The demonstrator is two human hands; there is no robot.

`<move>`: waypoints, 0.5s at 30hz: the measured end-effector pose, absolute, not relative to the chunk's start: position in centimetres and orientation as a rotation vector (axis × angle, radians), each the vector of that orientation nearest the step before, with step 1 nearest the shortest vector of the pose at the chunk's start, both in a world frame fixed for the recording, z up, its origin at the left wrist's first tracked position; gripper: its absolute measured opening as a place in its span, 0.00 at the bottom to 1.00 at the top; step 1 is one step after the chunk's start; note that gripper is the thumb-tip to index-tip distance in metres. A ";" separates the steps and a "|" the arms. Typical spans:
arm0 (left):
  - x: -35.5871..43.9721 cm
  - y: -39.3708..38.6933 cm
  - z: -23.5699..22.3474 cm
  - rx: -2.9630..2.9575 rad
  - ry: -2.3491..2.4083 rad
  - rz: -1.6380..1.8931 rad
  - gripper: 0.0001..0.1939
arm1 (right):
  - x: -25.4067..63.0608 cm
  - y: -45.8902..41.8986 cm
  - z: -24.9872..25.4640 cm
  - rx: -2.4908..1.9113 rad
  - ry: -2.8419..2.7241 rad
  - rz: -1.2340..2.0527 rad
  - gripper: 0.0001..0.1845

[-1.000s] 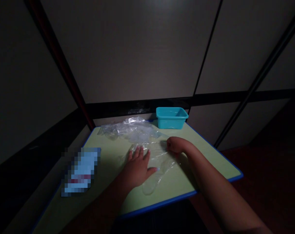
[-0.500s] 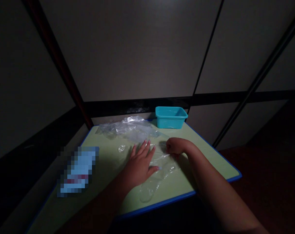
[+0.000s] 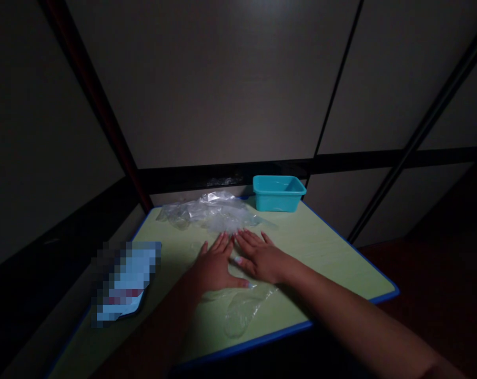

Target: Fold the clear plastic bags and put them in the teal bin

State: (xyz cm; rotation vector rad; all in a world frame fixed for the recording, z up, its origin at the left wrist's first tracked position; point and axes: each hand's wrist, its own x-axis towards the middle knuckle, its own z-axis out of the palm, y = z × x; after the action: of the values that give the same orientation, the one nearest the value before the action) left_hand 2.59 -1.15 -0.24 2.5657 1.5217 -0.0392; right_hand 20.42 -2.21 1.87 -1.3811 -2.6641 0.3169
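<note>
The left hand (image 3: 214,271) lies palm down with its fingers fanned, and the right hand (image 3: 265,260) rests flat beside it, fingers stretched out and thumb apart. Both press on a thin, transparent plastic film (image 3: 241,314) — faintly wrinkled, with a rounded lobe running toward the near edge of the smooth, pale green, blue-rimmed worktop (image 3: 333,252). Just beyond the fingertips sits a crumpled, glossy heap of clear plastic (image 3: 206,208). Near it at the back stands a teal rectangular tub (image 3: 276,202) with rounded corners; a flat, pixelated object (image 3: 130,276) lies at left.
</note>
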 end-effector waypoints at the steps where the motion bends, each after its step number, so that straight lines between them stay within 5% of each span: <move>1: 2.5 -1.1 -0.4 2.551 1.531 -0.064 0.63 | 20.1 -2.3 1.5 -1.368 -2.691 0.373 0.38; 15: 2.7 -1.1 -0.5 2.438 1.668 -0.151 0.67 | 24.0 -2.7 -0.3 -1.637 -2.546 0.292 0.38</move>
State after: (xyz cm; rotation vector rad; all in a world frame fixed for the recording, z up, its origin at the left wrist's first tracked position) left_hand 2.66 -1.05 -0.53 2.4376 1.6680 -0.1511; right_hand 24.04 -2.73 -0.29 -1.6374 -2.5460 0.2925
